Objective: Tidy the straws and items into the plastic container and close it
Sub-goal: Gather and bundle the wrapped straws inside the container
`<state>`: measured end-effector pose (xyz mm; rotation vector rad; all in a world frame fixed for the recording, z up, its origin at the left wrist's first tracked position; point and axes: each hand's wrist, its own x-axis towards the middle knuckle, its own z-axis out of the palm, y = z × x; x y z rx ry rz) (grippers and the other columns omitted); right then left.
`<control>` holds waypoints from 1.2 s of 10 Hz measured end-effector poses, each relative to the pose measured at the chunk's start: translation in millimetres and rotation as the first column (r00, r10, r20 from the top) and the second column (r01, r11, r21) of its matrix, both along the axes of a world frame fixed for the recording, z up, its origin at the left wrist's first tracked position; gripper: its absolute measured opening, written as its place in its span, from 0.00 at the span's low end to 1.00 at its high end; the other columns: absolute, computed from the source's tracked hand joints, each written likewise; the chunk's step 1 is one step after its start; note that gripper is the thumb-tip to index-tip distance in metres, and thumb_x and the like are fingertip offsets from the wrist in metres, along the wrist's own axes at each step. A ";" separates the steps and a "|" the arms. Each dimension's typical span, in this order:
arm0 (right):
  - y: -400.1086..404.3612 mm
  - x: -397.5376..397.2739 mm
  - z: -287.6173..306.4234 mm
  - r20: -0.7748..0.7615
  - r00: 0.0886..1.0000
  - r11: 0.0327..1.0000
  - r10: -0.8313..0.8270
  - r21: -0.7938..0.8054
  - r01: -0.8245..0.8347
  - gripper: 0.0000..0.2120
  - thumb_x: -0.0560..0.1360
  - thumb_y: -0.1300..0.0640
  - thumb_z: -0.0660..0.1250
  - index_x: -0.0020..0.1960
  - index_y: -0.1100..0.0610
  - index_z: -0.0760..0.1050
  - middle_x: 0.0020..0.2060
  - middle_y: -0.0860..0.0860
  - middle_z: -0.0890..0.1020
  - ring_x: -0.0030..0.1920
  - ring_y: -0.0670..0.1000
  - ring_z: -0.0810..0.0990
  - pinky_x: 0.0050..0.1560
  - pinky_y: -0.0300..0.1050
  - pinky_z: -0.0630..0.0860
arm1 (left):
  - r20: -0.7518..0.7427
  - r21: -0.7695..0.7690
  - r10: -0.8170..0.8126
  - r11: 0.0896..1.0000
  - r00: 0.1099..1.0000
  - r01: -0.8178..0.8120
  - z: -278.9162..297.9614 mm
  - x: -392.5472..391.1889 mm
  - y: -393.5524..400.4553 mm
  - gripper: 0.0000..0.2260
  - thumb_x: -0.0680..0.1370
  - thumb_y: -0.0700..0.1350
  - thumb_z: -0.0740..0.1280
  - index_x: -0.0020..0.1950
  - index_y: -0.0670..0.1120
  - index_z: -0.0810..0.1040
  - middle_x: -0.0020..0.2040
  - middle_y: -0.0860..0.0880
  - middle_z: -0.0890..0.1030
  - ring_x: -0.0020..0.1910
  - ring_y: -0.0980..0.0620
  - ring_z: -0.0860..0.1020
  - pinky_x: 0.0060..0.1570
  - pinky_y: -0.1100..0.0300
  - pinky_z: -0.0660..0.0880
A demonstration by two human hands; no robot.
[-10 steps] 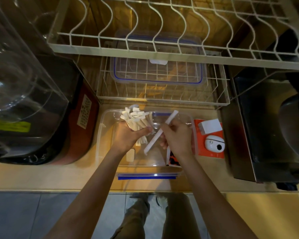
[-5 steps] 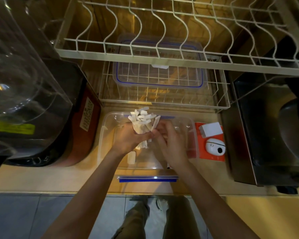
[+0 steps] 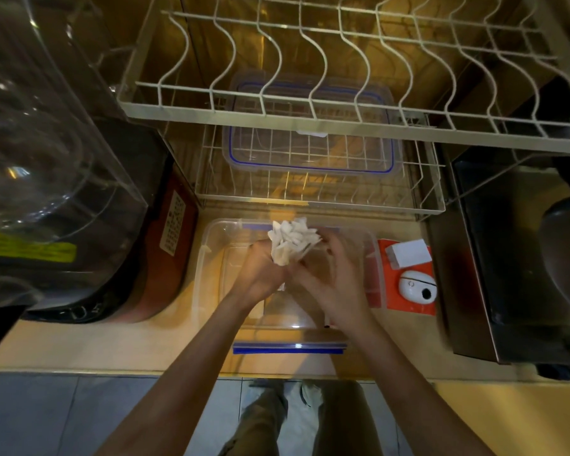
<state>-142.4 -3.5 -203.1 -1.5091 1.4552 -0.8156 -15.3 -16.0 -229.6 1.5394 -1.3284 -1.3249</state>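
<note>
Both hands have come together since a second ago: then the right hand [image 3: 334,284] held one long straw apart from the bundle, and now this straw is inside the straws [image 3: 292,243] and the right hand is against them.

At the far left stands a big clear jug [image 3: 46,143] on a dark base. Next to it on the desk [image 3: 96,347] is the open box [image 3: 208,268], clear plastic with a blue clip on its near side. Above the box, the left hand [image 3: 260,274] grips the straws at their lower part, its fingers curled round them, so the white ends stand up in a fan. The right hand touches the bundle from the right side; its fingers [image 3: 338,246] are bent round the top of the straws, a little spread. The bundle is held over the back part of the box, and I cannot tell if it touches the bottom.

Behind the box, in the low wire rack [image 3: 320,195], lies the lid [image 3: 310,153] with a blue seal. Just right of the box is an orange card [image 3: 408,304] with a white block [image 3: 408,254] and a white round device [image 3: 417,288] on it. At the far right is a dark steel appliance [image 3: 507,258].
</note>
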 end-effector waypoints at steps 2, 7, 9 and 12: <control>-14.1 14.5 1.1 0.202 0.979 0.987 -0.004 0.155 -0.028 0.33 0.62 0.66 0.76 0.65 0.59 0.71 0.59 0.55 0.79 0.54 0.36 0.78 0.58 0.27 0.71 | -0.067 0.212 -0.084 0.972 0.994 0.097 3.0 -9.8 1.5 0.25 0.69 0.33 0.71 0.65 0.40 0.69 0.63 0.42 0.75 0.61 0.48 0.74 0.56 0.61 0.70; -6.1 31.4 10.4 0.292 0.954 0.996 -0.062 0.076 0.041 0.29 0.63 0.73 0.73 0.58 0.53 0.74 0.46 0.40 0.79 0.47 0.32 0.78 0.49 0.25 0.74 | -0.500 0.079 -0.056 0.991 0.864 0.110 -10.0 -3.1 -4.0 0.20 0.47 0.48 0.83 0.36 0.45 0.85 0.34 0.49 0.85 0.34 0.58 0.83 0.35 0.67 0.80; -4.5 29.8 1.6 0.244 0.964 0.994 -0.107 0.037 0.101 0.18 0.65 0.71 0.72 0.42 0.48 0.76 0.34 0.38 0.82 0.41 0.36 0.80 0.42 0.28 0.75 | -0.380 0.145 -0.072 0.980 0.922 0.136 -7.9 -8.0 -0.5 0.16 0.65 0.37 0.75 0.45 0.56 0.79 0.41 0.58 0.80 0.34 0.68 0.79 0.34 0.77 0.74; 0.1 30.2 19.6 0.338 0.931 0.989 -0.134 0.099 0.106 0.23 0.59 0.59 0.74 0.52 0.47 0.73 0.46 0.40 0.79 0.47 0.32 0.77 0.45 0.24 0.73 | 0.033 -0.070 -0.008 0.998 0.999 0.011 -10.3 -15.7 6.7 0.15 0.74 0.40 0.67 0.44 0.59 0.66 0.43 0.63 0.70 0.40 0.69 0.76 0.40 0.72 0.75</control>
